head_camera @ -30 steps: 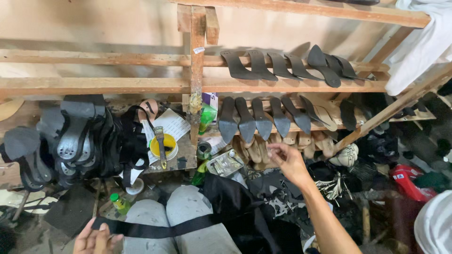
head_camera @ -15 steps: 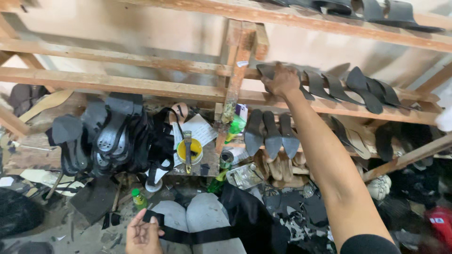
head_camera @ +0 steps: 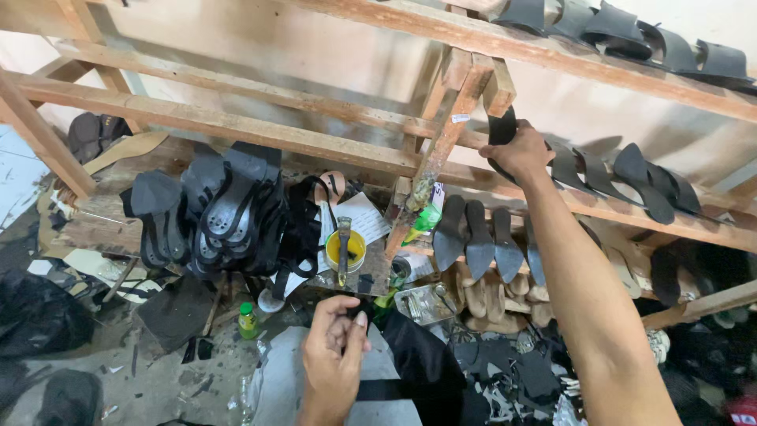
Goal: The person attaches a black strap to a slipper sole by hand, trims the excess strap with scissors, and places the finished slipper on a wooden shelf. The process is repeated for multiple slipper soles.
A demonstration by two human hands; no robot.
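My right hand (head_camera: 522, 150) reaches up to the middle wooden shelf rail (head_camera: 315, 146) and grips a black shoe sole (head_camera: 500, 128) at the left end of a row of black soles (head_camera: 623, 170). My left hand (head_camera: 335, 347) is low over my lap, fingers curled around a black strap (head_camera: 394, 389) that runs across my knees. Just beyond the left hand stands a yellow glue pot (head_camera: 345, 251) with a brush handle in it.
A heap of black soles (head_camera: 217, 209) hangs left of the pot. More dark soles (head_camera: 481, 237) stand on the lower shelf, and others (head_camera: 631, 35) line the top shelf. A small green-capped bottle (head_camera: 247, 320) sits on the littered floor. A wooden post (head_camera: 441, 150) rises in the middle.
My right hand has risen from the lower pile to the middle shelf and closed on a black sole. The view tilted up and drew closer. My left hand lifted towards the glue pot.
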